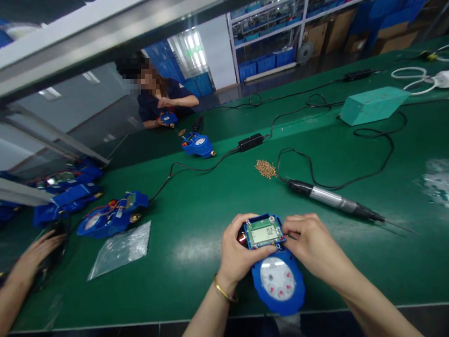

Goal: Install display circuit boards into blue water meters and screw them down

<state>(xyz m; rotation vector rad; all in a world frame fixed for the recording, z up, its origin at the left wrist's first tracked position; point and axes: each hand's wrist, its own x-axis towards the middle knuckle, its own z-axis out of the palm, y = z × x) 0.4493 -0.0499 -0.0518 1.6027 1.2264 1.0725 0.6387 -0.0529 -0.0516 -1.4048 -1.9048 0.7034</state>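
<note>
While the left hand is gripping a blue plastic meter with a round white dial and a rectangular digital display, its fingers are wrapping the display end and its thumb is lying across the casing just below the screen. The meter is sitting by the near edge of the green tabletop, its dial end pointing toward that edge. The right hand is holding its fingertips together against the display's right side; whether they are pinching a part there, I cannot tell. Beyond that hand, a silver-and-black pen-shaped electric screwdriver is lying with its thin bit pointing toward the surface's right edge. A small heap of brass-coloured screws is resting near its corded end. Toward the left edge, a clear plastic bag is lying just beside a blue meter with exposed red wires, and a co-worker's hand is reaching in. At the far edge, another person is holding a small blue meter.
</note>
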